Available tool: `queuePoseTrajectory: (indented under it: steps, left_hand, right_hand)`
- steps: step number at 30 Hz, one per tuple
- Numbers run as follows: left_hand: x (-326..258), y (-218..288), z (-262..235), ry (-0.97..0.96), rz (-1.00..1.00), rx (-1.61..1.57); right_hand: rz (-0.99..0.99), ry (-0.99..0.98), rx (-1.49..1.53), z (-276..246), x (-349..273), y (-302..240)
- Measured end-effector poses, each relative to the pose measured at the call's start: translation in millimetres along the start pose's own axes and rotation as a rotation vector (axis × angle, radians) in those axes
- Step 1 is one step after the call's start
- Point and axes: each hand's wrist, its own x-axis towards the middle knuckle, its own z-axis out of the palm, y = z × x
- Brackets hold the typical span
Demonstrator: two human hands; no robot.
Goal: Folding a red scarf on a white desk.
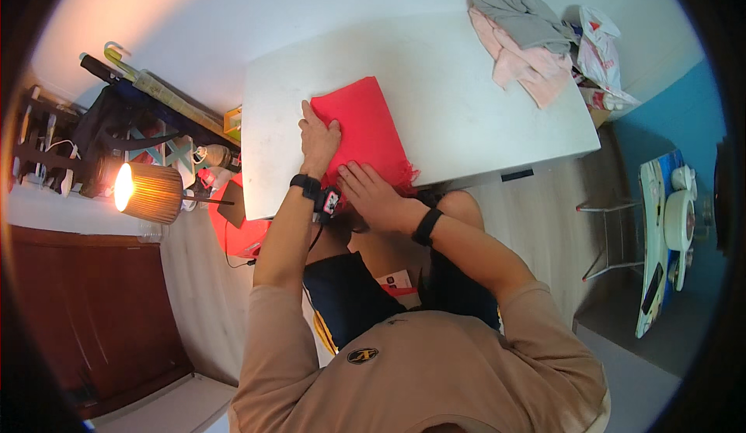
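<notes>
A folded red cloth [365,126] with a fringed near edge lies on the white table [466,99], close to its front edge. My left hand [318,142] rests flat on the cloth's left side, fingers together and pointing away from me. My right hand [371,192] sits at the cloth's near fringed end, fingers bent down onto it. Whether the right hand pinches the fabric or only presses on it is hard to tell. Each wrist wears a black band.
A heap of grey and pink clothes [524,33] and a white plastic bag [602,48] lie at the table's far right corner. A lit lamp [151,192] stands to the left, beside a cluttered dark rack [101,134]. A small table with white dishes [668,223] stands at right.
</notes>
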Motion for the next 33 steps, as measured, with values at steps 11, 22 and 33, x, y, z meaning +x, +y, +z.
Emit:
queuePoseTrajectory:
  steps: [11,22,33]
  left_hand:
    - [-48.2,-9.0,10.6,0.054,0.01,0.27]
    - [-49.9,-5.5,18.4,0.155,0.003,0.296]
    - [-63.4,-34.1,2.1,-0.099,-0.207,-1.171]
  right_hand:
    - [-0.04,-0.074,0.648,-17.6,-0.6,26.6]
    - [1.024,0.361,1.395,1.6,17.6,96.1]
    - [0.655,0.335,1.974,-66.4,19.7,47.4]
